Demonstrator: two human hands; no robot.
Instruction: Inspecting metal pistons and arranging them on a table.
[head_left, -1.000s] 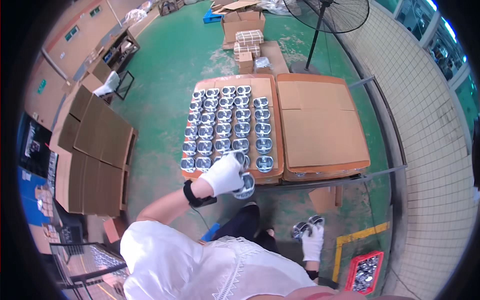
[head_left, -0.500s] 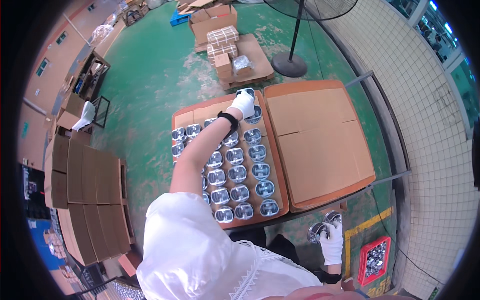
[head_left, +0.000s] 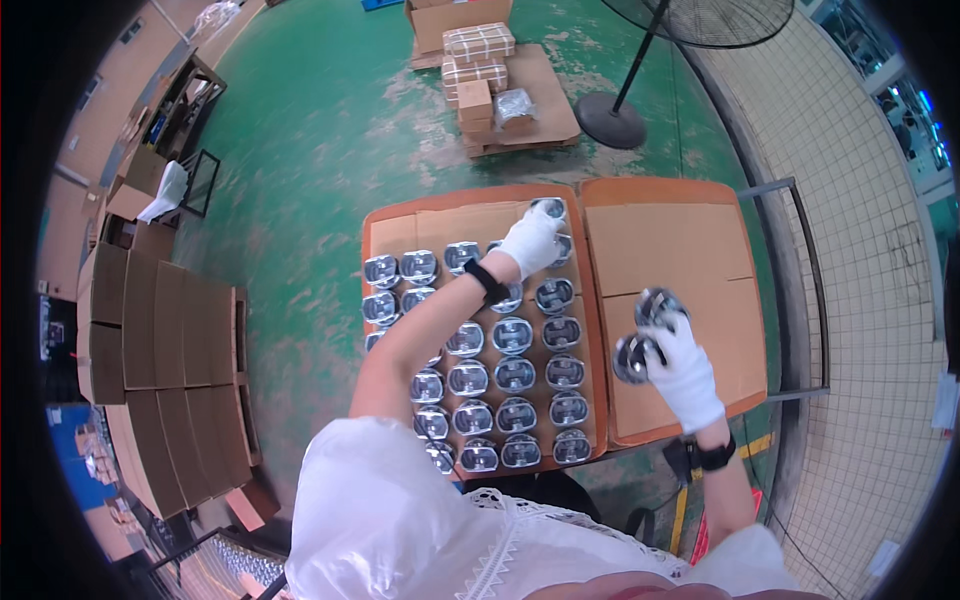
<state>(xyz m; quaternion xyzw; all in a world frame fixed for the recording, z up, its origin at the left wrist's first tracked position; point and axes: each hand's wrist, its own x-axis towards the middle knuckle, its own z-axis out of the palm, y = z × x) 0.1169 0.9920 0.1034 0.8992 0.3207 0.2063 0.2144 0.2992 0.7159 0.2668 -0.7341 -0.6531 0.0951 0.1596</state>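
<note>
Rows of silver engine pistons (head_left: 515,375) stand on a cardboard-covered tray (head_left: 400,228) in front of me. My left hand (head_left: 532,243), white-gloved, reaches across them to the tray's far right corner. Its fingers close on a piston (head_left: 549,207) there, which they partly cover. My right hand (head_left: 683,370), also gloved, is above the cardboard-covered right-hand tray (head_left: 660,235). Two pistons are in its grip: one piston (head_left: 658,306) on the far side, and another piston (head_left: 632,358) nearer me. Both look slightly smeared by motion.
Beyond the trays are a pallet (head_left: 545,75) with strapped boxes and a standing fan (head_left: 612,120). Tall cardboard stacks (head_left: 160,320) line the left. A metal rail (head_left: 822,300) and a tiled wall (head_left: 860,230) border the right; a red crate (head_left: 700,540) shows low behind my right arm.
My right hand has risen from beside the near table edge to above the right tray, carrying its two pistons. My left hand stays at the far corner piston. The whole view has shifted slightly.
</note>
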